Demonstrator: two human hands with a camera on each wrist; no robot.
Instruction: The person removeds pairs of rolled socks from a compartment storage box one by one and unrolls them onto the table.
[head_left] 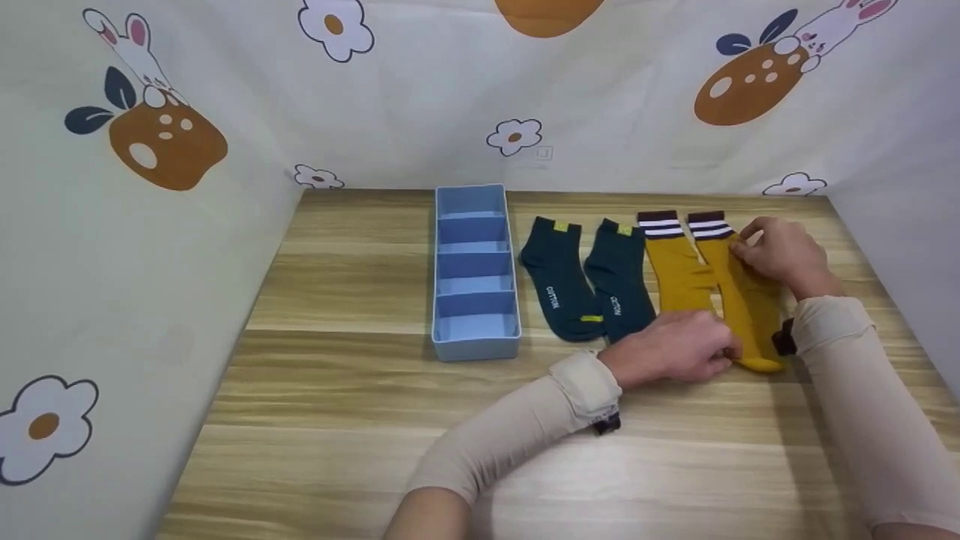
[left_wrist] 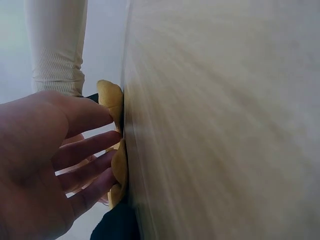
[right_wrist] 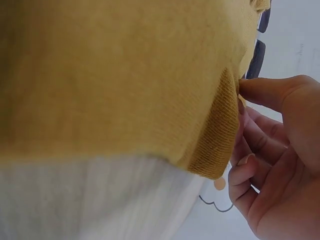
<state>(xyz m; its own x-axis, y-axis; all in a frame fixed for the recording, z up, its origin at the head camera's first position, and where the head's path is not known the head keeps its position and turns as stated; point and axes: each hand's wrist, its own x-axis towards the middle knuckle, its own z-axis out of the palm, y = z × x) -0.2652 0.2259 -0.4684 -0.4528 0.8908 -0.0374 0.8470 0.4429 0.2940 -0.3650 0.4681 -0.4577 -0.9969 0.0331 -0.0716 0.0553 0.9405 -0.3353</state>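
Two mustard-yellow socks with dark and white striped cuffs lie side by side on the right of the table in the head view. My right hand (head_left: 784, 255) pinches the side of the right yellow sock (head_left: 739, 300) just below its cuff. The right wrist view shows the thumb and fingertips on a raised fold of its knit fabric (right_wrist: 217, 130). My left hand (head_left: 686, 345) is low over the toe end of the left yellow sock (head_left: 679, 270) and hides it. Its extended fingers (left_wrist: 87, 150) and thumb touch the yellow fabric in the left wrist view.
Left of the yellow pair lie two dark green socks, the left one (head_left: 559, 277) and the right one (head_left: 622, 277), partly behind my left wrist. Further left stands a blue box (head_left: 476, 350) with several compartments. Patterned cloth walls (head_left: 420, 112) enclose the wooden table (head_left: 337, 420).
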